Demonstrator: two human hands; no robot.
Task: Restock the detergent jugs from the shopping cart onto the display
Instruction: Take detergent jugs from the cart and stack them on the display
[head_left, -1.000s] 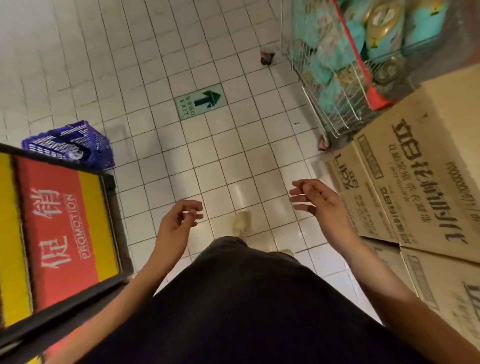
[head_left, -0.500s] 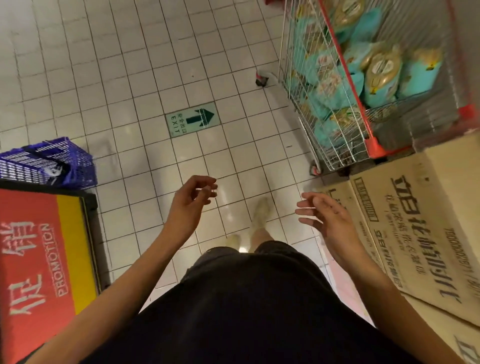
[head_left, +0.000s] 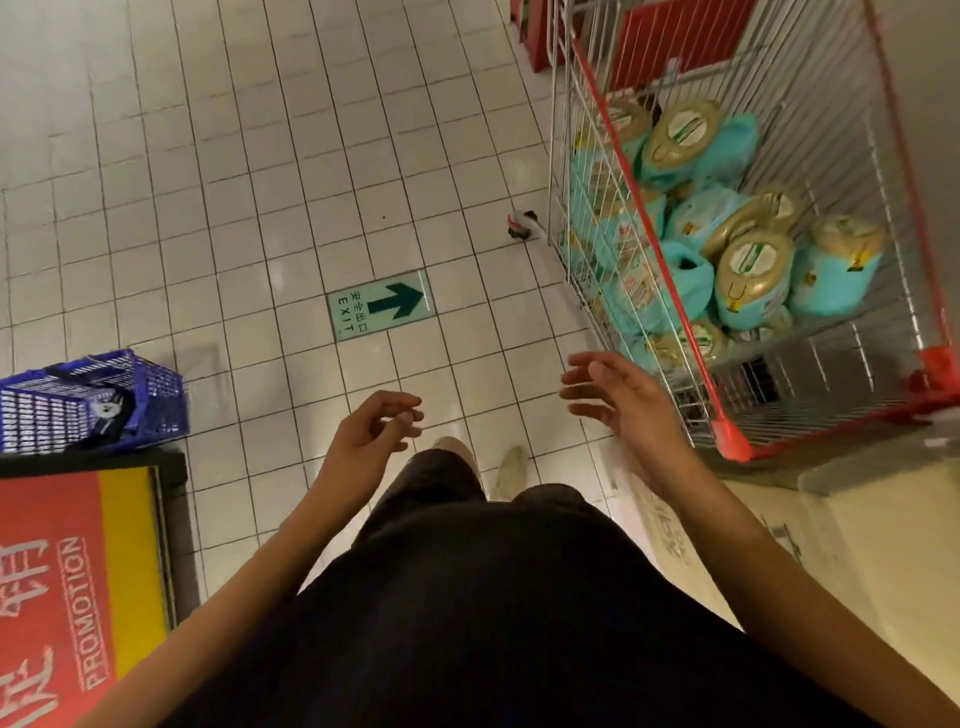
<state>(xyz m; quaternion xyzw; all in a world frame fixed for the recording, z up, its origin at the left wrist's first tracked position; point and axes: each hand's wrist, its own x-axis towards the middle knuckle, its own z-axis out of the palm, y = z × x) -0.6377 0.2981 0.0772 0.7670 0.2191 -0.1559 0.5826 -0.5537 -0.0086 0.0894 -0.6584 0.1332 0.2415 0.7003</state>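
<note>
Beside the shopping cart (head_left: 730, 441) I stood on the tiled floor (head_left: 156, 156) with both hands empty. My right grip (head_left: 621, 402) was held out with its fingers spread and slack, just short of the cart's near corner, most likely because I was getting ready to reach in. My left grip (head_left: 371, 436) hung in front of me with its fingers loosely curled round nothing. The detergent jugs (head_left: 753, 280), teal with gold caps, lay heaped in the cart's basket, none of them lifted yet. The promotion display (head_left: 67, 571) sat low at my left, behind a blue basket (head_left: 88, 400), well apart from the cart, so each jug would need carrying across the aisle past the exit arrow (head_left: 382, 312). Compared with half a second before, the cart filled more of my view and lay nearer my right grip. The display had slid further into the corner, and less of the cardboard box (head_left: 857, 545) at my right showed.
</note>
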